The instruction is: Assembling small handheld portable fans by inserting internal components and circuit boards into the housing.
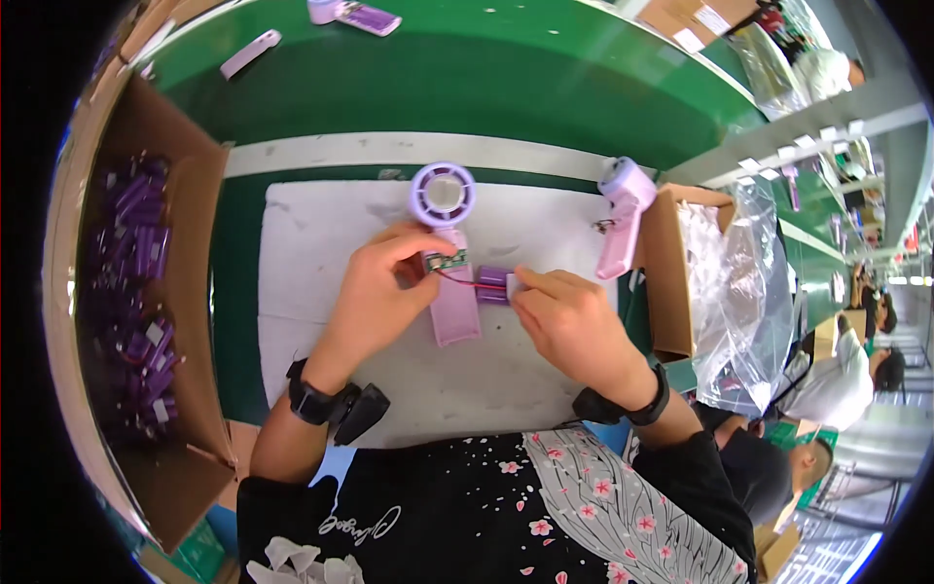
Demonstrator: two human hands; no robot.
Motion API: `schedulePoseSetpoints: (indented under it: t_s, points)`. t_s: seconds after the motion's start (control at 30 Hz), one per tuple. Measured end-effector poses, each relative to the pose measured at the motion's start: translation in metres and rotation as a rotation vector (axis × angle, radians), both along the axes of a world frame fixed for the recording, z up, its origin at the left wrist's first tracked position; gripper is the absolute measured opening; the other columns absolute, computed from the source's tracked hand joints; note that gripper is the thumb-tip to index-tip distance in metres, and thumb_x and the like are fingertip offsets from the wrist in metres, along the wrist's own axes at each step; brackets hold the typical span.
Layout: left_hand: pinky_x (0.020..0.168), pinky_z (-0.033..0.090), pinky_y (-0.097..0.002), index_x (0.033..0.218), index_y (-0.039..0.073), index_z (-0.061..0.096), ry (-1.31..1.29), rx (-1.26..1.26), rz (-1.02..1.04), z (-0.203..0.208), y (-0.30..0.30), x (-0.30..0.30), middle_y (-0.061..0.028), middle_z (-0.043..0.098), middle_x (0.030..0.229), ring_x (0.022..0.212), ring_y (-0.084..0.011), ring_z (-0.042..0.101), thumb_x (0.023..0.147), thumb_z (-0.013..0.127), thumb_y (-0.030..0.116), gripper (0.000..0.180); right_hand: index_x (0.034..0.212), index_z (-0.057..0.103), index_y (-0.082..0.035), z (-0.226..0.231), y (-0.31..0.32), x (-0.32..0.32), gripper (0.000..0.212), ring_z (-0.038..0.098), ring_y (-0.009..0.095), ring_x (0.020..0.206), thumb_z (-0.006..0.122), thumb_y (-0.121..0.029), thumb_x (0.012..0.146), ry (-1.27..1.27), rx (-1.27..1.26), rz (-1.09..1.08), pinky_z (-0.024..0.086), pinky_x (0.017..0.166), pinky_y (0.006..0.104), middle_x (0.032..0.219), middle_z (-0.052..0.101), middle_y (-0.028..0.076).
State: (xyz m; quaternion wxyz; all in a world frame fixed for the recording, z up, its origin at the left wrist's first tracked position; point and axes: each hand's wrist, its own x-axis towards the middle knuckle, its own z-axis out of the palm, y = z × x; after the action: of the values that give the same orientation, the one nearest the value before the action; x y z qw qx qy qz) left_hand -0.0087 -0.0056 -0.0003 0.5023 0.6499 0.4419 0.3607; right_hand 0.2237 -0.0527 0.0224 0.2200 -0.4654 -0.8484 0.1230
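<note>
A small handheld fan with a round lilac head (446, 193) lies on the white work sheet before me, its pink handle shell (455, 319) pointing towards me. A green circuit board (449, 261) sits in the upper part of that handle. My left hand (375, 282) grips the handle beside the board, thumb and fingers closed around it. Just right of the handle, my right hand (569, 316) pinches a purple battery pack (493, 284) by its right end, where something white shows. Red and dark wires (455, 278) run from the board to the battery pack.
Another pink fan (623, 219) lies at the sheet's right edge. On the left stands a carton (190, 292) of purple battery packs; on the right, a box (669, 282) of white pieces with clear plastic. Fan parts (365, 18) lie on the green belt (467, 78) beyond. Other people work at right.
</note>
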Motion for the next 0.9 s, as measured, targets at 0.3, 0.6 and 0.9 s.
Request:
schedulePoseSetpoints:
  t_s: [0.3,0.6,0.9]
  points:
    - [0.075,0.048,-0.0245,0.106,0.002,0.066,0.007,-0.044,-0.041,-0.003,0.005,-0.009,-0.0048,0.058,0.108,0.09,-0.012,0.058,0.077,0.06,-0.011,0.032,0.081,0.058,0.006,-0.003,-0.009,-0.019,0.013,0.059,0.028,0.1,0.067,0.001,0.073,-0.234,-0.037,-0.084,0.055,0.071,0.0375,0.096,0.058,0.016]
    - [0.075,0.048,-0.0242,0.106,0.002,0.066,-0.011,-0.066,-0.043,-0.003,0.006,-0.009,-0.0046,0.058,0.109,0.089,-0.0118,0.059,0.077,0.06,-0.012,0.033,0.085,0.057,0.004,0.033,-0.02,-0.001,0.01,0.065,0.023,0.083,0.062,0.006,0.076,0.05,-0.081,-0.176,0.055,0.062,0.0316,0.101,0.06,0.014]
    - [0.07,0.049,-0.0227,0.104,0.003,0.07,-0.043,-0.089,-0.004,0.0,0.002,-0.005,-0.0057,0.065,0.108,0.081,-0.0103,0.06,0.076,0.063,-0.008,0.031,0.098,0.065,0.005,0.093,-0.01,0.108,0.016,0.068,0.016,0.073,0.065,-0.002,0.084,0.016,-0.081,-0.977,0.052,0.06,0.0287,0.09,0.069,0.012]
